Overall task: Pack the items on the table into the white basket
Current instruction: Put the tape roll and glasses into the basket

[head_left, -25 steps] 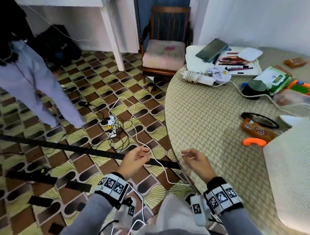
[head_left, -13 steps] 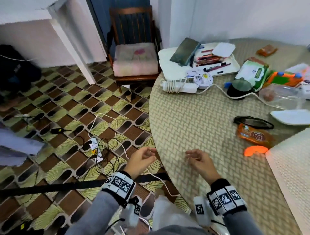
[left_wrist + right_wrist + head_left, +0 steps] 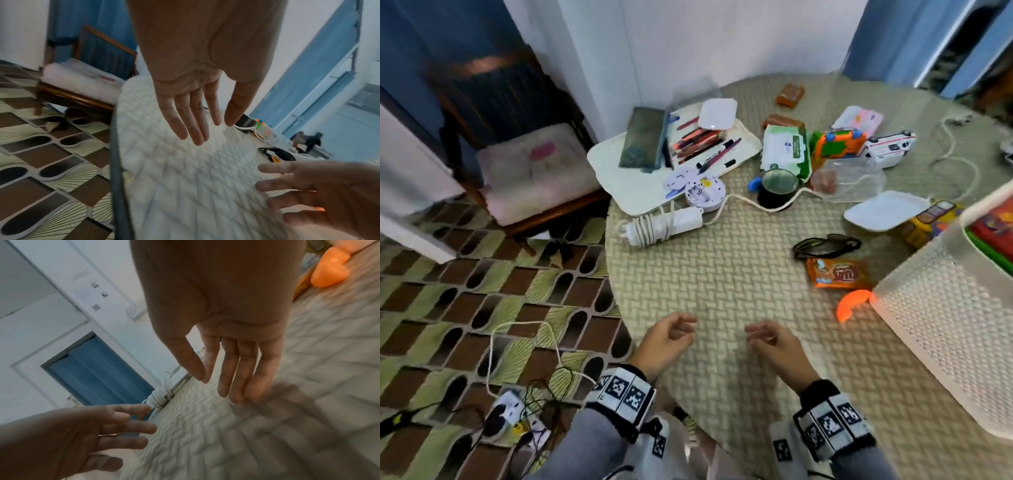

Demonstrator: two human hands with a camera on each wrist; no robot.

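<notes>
Woven beige matting covers a round tabletop (image 3: pixel 722 267), seen from above by a person reaching both bare hands over its near edge. The left hand (image 3: pixel 666 344) and the right hand (image 3: pixel 774 346) hover side by side, apart from each other, each wearing a patterned wrist band. Both hold nothing; the wrist views show the fingers (image 3: pixel 191 120) of the left and the fingers (image 3: pixel 238 368) of the right stretched out, relaxed and slightly spread.

At the right edge of the tabletop stands the white basket (image 3: pixel 941 329), its perforated wall facing the hands, with red and green items showing inside its rim. Just beside its near corner lies a small orange curved piece (image 3: pixel 851 303). Near that are an orange snack packet (image 3: pixel 837 273) and a pair of dark glasses (image 3: pixel 825 245).

Farther back sit a white lid (image 3: pixel 887 212), a clear plastic container (image 3: pixel 849 180), a dark round cup (image 3: pixel 777 188), a green and white wipes pack (image 3: pixel 786 149), an orange toy (image 3: pixel 839 142) and a white toy vehicle (image 3: pixel 890 145). On the far left, a white tray (image 3: pixel 626 181) carries pens (image 3: pixel 698 142) and a dark notebook (image 3: pixel 642 137). A white power strip (image 3: pixel 664 226) wrapped in its cord lies in front of the tray.

A wooden chair (image 3: pixel 530 164) stands on the patterned floor (image 3: pixel 482 308).
</notes>
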